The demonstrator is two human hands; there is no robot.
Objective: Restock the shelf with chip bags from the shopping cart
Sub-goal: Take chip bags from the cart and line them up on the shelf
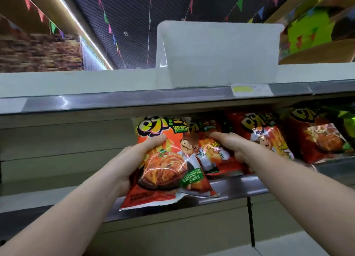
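My left hand (134,159) grips the left side of a red-orange chip bag (169,165) with a cartoon chef on it. The bag stands tilted, its bottom hanging over the front lip of the shelf (240,188). Just right of it, my right hand (230,146) grips a second red chip bag (213,159), which stands on the shelf partly behind the first. Two more red chip bags (267,132) (318,138) stand in a row further right on the same shelf. The shopping cart is out of view.
To the left of the bags the shelf shows only its pale back panel (67,144). Above runs another shelf with a metal rail (134,98), a yellow price tag (249,89) and a white plastic bin (219,53). Green packages (307,30) sit at the upper right.
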